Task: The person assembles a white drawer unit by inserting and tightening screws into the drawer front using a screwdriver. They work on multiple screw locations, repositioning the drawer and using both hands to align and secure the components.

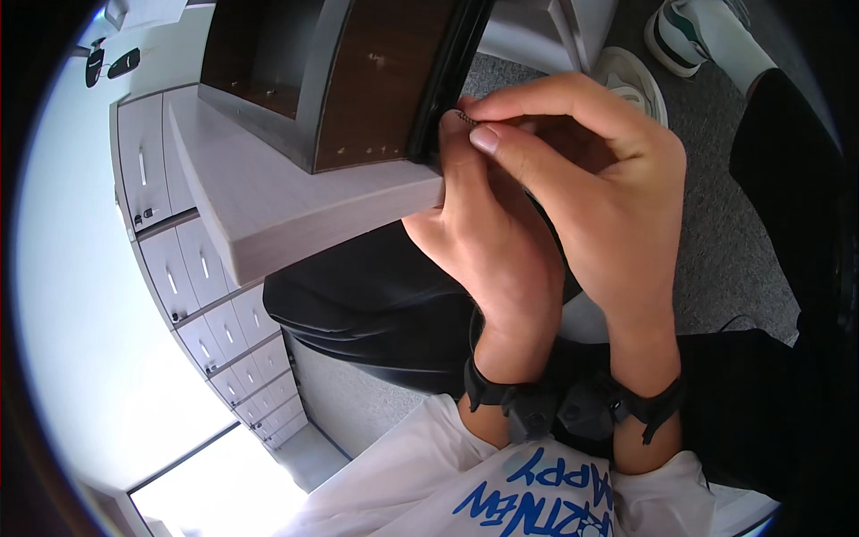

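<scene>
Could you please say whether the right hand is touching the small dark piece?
Touching: the head view shows the right hand pinching the small dark piece between thumb and forefinger.

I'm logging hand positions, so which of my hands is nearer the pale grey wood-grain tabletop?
Left. Your left hand overlaps the right end of the tabletop in view, though contact is unclear; your right hand is farther right, away from it.
</scene>
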A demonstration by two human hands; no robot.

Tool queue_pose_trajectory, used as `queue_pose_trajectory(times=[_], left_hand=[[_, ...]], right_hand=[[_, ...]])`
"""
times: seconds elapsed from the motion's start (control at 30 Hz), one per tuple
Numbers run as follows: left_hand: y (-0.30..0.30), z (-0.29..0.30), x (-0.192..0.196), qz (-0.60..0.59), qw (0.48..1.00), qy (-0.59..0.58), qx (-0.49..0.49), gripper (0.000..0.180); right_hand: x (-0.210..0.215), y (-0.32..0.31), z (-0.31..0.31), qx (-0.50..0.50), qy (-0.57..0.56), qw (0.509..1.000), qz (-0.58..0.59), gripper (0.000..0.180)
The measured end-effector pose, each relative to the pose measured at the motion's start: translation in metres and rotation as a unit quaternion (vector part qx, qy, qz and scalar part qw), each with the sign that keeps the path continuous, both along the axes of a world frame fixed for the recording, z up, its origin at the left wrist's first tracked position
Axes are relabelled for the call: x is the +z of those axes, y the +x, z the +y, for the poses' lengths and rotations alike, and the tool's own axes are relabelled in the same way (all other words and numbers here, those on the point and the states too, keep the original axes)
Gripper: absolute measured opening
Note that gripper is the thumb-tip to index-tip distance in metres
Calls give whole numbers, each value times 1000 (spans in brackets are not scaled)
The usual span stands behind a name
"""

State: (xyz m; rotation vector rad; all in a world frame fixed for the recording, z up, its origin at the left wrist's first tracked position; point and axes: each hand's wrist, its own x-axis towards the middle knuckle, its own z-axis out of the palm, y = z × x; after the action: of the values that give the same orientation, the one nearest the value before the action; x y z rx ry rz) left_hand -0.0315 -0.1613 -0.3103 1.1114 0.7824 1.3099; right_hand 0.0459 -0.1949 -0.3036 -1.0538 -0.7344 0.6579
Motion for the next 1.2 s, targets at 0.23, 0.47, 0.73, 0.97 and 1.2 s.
queue_pose_trajectory(times=[0.23,0.47,0.73,0.97,1.2], left_hand=[[11,-9,5,187,975,-4,117,16],[11,-5,6,-8,990,-90,104,17],[7,-8,5,-1,993,-87,73,18],[9,-9,6,-6,990,-109,93,17],[6,-11,7,49,989,-97,104,15]], right_hand=[[0,8,7,29,-3,999,-14,12],[-2,11,8,44,-16,999,-23,12],[-9,6,15,8,13,998,-62,11],[-5,2,11,1,-1,999,-36,12],[-25,-10,20,-27,66,997,15,12]])
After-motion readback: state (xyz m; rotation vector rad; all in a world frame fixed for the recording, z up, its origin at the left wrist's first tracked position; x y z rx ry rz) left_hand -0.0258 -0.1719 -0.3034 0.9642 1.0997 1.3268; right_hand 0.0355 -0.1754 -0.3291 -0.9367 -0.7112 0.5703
